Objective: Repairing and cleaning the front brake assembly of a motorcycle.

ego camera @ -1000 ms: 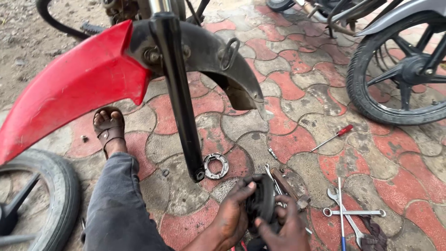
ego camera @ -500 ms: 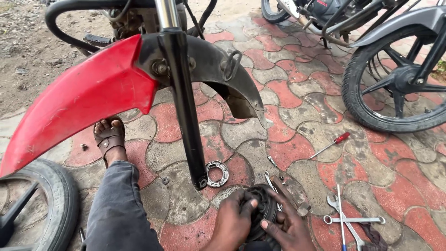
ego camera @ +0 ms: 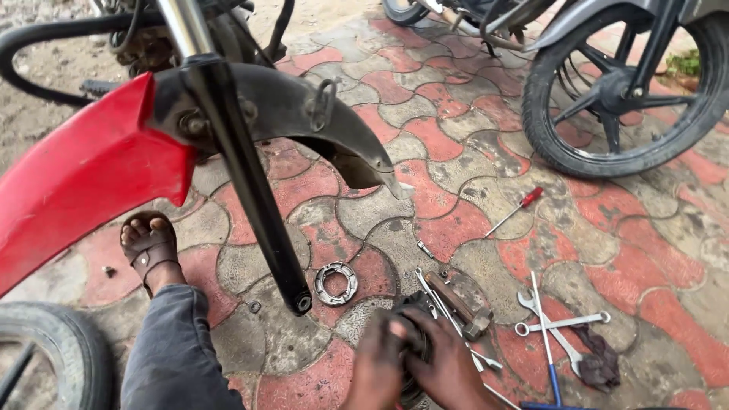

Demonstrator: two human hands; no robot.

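Both hands, left hand (ego camera: pixel 377 364) and right hand (ego camera: pixel 448 370), close together around a dark round hub part (ego camera: pixel 415 345), near the brake shoes (ego camera: pixel 336 282).

Both hands, left hand (ego camera: pixel 377 361) and right hand (ego camera: pixel 448 364), close around a round drum part (ego camera: pixel 414 345) at the bottom centre of the view. Brake shoes (ego camera: pixel 336 283) lie on the paving just left of and beyond the hands, beside the lower end of the fork leg (ego camera: pixel 258 205). Spanners (ego camera: pixel 562 325) and a rag (ego camera: pixel 598 363) lie to the right. A screwdriver (ego camera: pixel 515 212) lies farther back. A sandalled foot (ego camera: pixel 150 250) rests left of the fork leg, under the mudguard (ego camera: pixel 91 175). A motorcycle wheel (ego camera: pixel 623 91) stands at far right.
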